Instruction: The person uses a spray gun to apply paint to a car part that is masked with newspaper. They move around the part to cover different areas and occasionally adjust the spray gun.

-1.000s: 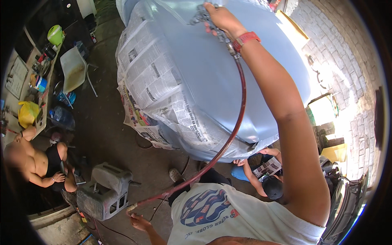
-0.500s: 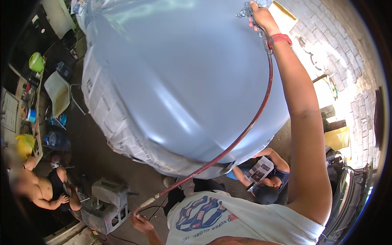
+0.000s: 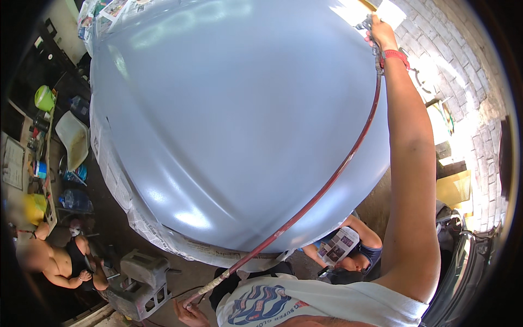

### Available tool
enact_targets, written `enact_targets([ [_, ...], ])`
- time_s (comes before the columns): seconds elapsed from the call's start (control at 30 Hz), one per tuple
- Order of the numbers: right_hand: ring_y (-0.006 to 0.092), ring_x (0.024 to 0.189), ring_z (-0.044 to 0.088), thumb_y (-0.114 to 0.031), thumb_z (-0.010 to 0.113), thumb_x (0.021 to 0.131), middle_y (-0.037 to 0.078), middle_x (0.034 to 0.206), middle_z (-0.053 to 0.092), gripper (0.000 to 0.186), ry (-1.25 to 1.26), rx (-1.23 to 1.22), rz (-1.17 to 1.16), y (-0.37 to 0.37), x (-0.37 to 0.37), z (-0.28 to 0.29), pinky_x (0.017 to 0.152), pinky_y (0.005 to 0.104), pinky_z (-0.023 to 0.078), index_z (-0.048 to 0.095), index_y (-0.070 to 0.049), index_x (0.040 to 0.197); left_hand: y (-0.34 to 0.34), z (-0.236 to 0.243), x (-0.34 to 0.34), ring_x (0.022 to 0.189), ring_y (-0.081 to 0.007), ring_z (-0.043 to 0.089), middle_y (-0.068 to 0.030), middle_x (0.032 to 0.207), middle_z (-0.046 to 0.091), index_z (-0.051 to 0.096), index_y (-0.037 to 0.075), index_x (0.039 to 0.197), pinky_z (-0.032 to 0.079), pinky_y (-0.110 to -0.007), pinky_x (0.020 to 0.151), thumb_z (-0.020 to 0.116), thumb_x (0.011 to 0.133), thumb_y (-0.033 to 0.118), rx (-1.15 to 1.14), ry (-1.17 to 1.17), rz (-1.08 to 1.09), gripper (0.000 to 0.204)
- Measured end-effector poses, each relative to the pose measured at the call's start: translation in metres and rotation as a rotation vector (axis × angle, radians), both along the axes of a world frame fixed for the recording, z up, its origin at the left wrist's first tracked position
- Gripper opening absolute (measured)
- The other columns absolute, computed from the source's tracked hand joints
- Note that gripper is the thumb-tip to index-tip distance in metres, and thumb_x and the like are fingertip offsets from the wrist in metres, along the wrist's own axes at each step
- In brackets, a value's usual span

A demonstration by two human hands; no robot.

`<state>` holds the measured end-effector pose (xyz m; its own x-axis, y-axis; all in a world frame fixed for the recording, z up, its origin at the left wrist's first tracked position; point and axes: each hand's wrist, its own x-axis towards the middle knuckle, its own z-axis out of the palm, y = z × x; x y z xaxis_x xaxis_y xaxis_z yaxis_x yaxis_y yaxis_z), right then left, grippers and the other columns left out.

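Note:
A car hood [image 3: 218, 109] in smooth grey-blue paint fills the middle, its edges masked with newspaper [image 3: 111, 169]. At the far right, beyond the hood's edge, my right hand [image 3: 384, 36] is closed around a spray gun [image 3: 375, 34], mostly hidden by the fingers. From the gun's lower end a dark red air hose [image 3: 332, 185] sags across the hood's right and near side. It runs to my left hand [image 3: 190, 314] at the bottom, whose fingers are curled on the hose low beside my body.
A co-worker [image 3: 357, 248] crouches by the hood's near right edge with newspaper. Another person [image 3: 65, 261] sits at the left near a grey plastic step stool [image 3: 143, 283]. A white chair [image 3: 72, 139] stands left; a brick wall [image 3: 463, 87] runs along the right.
My right hand has moved right and slightly nearer with the spray gun, past the hood's edge. The hose has shifted right with it. More of the hood's far end shows.

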<state>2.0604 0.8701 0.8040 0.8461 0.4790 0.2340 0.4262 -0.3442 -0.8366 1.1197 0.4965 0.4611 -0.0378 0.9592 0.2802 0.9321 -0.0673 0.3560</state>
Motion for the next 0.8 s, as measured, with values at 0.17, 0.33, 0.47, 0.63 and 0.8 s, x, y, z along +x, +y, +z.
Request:
enact_targets([
  [0.17, 0.0228, 0.054, 0.069, -0.052, 0.048, 0.116, 0.016, 0.077, 0.073, 0.067, -0.226, -0.236, -0.161, -0.024, -0.012, -0.007, 0.049, 0.0374, 0.056, 0.071, 0.008, 0.099, -0.001, 0.024, 0.006, 0.098, -0.0542, 0.071, -0.0378, 0.121, 0.073, 0.078, -0.005, 0.113, 0.06, -0.059, 0.091, 0.049, 0.118, 0.047, -0.03, 0.036, 0.023, 0.06],
  [0.33, 0.0232, 0.053, 0.069, -0.053, 0.049, 0.115, 0.016, 0.074, 0.071, 0.071, -0.23, -0.195, 0.054, -0.032, -0.088, -0.01, 0.047, 0.0384, 0.055, 0.068, 0.011, 0.094, 0.0, 0.023, -0.021, 0.09, -0.0499, 0.069, -0.0345, 0.111, 0.073, 0.076, -0.004, 0.116, 0.059, -0.057, 0.084, 0.049, 0.116, 0.048, -0.156, -0.055, 0.129, 0.058],
  [0.47, 0.0215, 0.054, 0.069, -0.053, 0.052, 0.113, 0.013, 0.073, 0.069, 0.069, -0.15, -0.102, 0.255, -0.018, -0.196, -0.009, 0.046, 0.0368, 0.054, 0.068, 0.012, 0.094, 0.002, -0.001, -0.075, 0.08, -0.0371, 0.066, -0.0237, 0.103, 0.071, 0.078, 0.001, 0.113, 0.059, -0.047, 0.071, 0.039, 0.116, 0.059, -0.111, -0.216, 0.167, 0.07],
  [0.63, 0.0207, 0.054, 0.068, -0.05, 0.052, 0.113, 0.014, 0.074, 0.069, 0.067, -0.069, -0.051, 0.447, 0.006, -0.356, 0.001, 0.045, 0.0359, 0.052, 0.067, 0.012, 0.094, -0.014, -0.026, -0.147, 0.072, -0.0242, 0.064, -0.013, 0.096, 0.069, 0.079, 0.006, 0.113, 0.058, -0.037, 0.057, 0.028, 0.116, 0.071, -0.083, -0.338, 0.264, 0.082],
  [0.8, 0.0216, 0.053, 0.067, -0.05, 0.051, 0.113, 0.015, 0.074, 0.07, 0.068, -0.088, -0.078, 0.563, 0.028, -0.489, 0.006, 0.049, 0.0379, 0.052, 0.067, 0.011, 0.09, -0.045, -0.075, -0.229, 0.076, -0.0252, 0.067, -0.0134, 0.101, 0.071, 0.078, 0.009, 0.127, 0.056, -0.035, 0.057, 0.028, 0.115, 0.072, -0.134, -0.36, 0.509, 0.081],
])
